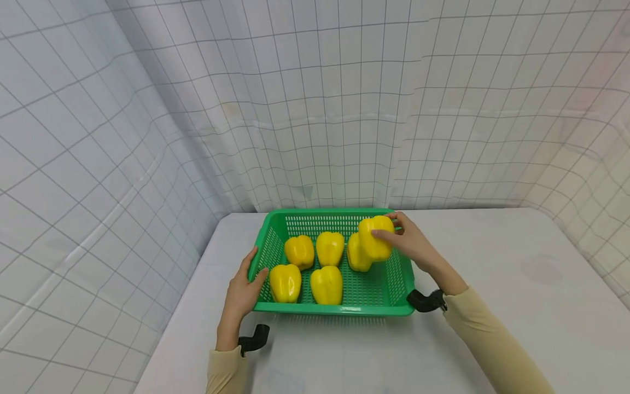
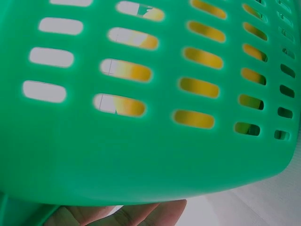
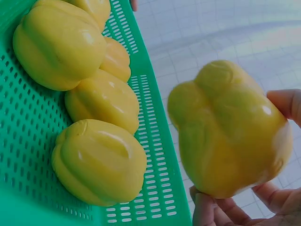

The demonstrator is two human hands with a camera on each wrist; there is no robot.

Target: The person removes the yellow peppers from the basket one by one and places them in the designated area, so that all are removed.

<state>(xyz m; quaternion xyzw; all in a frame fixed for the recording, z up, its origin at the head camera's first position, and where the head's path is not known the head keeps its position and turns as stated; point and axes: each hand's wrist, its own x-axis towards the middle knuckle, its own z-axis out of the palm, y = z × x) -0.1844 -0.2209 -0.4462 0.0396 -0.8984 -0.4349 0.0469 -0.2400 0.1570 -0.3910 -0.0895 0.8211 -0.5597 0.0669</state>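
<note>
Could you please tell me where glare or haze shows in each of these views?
Head: soft light, small glints on the peppers in the basket; left wrist: pale halos round the basket's openings, seen close; right wrist: duller tones, a small white glint on the held pepper.

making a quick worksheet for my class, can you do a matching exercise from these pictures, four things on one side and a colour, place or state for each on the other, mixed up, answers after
1. plastic basket
2. left hand
3. right hand
4. sleeves

A. holding a yellow bell pepper
B. beige
C. at the basket's left rim
D. green, with slotted sides

Right pairs: 1-D, 2-C, 3-A, 4-B
</note>
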